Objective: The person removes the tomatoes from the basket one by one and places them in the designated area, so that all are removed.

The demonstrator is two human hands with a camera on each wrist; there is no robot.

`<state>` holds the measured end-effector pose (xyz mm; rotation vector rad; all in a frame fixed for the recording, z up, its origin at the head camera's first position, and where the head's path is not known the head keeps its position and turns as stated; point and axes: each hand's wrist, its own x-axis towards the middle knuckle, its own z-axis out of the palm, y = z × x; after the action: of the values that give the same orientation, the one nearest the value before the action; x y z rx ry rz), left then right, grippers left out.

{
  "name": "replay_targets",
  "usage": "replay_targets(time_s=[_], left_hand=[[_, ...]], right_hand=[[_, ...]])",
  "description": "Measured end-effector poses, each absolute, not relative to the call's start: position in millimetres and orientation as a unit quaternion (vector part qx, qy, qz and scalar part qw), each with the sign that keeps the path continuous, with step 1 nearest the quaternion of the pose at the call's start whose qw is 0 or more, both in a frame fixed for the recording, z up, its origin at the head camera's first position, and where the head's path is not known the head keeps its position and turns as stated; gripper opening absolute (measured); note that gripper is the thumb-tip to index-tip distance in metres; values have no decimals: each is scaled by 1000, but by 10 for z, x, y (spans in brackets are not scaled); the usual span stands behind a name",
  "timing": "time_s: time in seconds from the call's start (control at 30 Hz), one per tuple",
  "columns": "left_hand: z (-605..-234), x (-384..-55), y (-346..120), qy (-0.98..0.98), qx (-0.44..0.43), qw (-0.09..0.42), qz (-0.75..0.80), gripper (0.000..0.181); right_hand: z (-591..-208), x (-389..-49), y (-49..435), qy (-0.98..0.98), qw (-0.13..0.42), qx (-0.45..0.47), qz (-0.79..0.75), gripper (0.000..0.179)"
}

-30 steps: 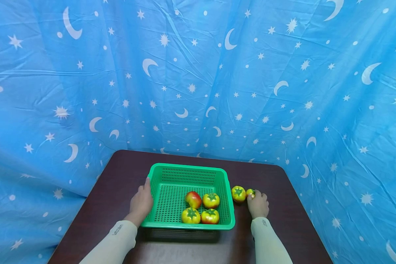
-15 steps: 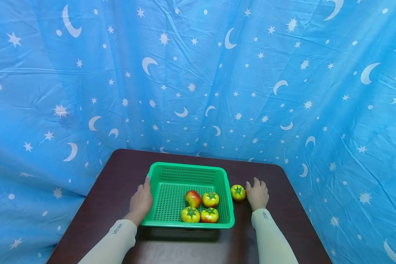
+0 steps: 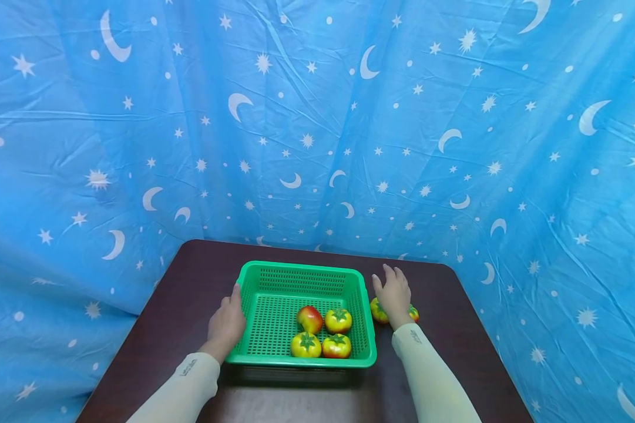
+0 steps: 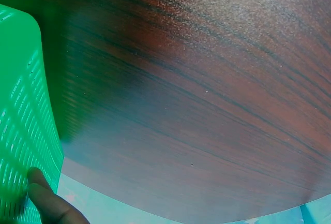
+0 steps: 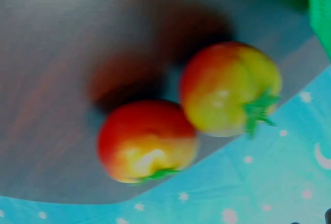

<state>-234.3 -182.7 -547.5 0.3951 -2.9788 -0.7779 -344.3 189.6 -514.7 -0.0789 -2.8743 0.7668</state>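
A green plastic basket stands on the table, several yellow-red tomatoes grouped in its right half. My left hand grips the basket's left side; in the left wrist view its fingertips lie against the perforated wall. To the right of the basket, my right hand reaches forward above two more tomatoes, its fingers spread and holding nothing. One of these, a yellow tomato, shows left of the hand and a redder tomato right of it. The right wrist view shows them side by side, slightly blurred.
The dark brown wooden table has rounded far corners. Behind it and along both sides hangs a blue curtain printed with white moons and stars, close to the table's edges.
My right hand has come off the rightmost tomato and moved left and forward over the pair. My left hand, the basket and the tomatoes inside stay where they were.
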Motion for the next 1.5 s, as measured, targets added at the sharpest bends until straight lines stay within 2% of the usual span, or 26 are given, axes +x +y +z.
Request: replay_targets(time_s=[0.67, 1.0, 1.5], left_hand=[[-5476, -2357, -1833, -958, 131, 14, -256, 63], [-5462, -2348, -1823, -957, 135, 17, -256, 64], [-5481, -2343, -1836, -958, 131, 19, -254, 66]], right_hand=[[-4948, -3378, 1475, -960, 62, 108, 251, 57], [-4950, -3274, 1299, -953, 69, 162, 247, 56], [-4981, -3086, 1111, -943, 47, 238, 229, 55]])
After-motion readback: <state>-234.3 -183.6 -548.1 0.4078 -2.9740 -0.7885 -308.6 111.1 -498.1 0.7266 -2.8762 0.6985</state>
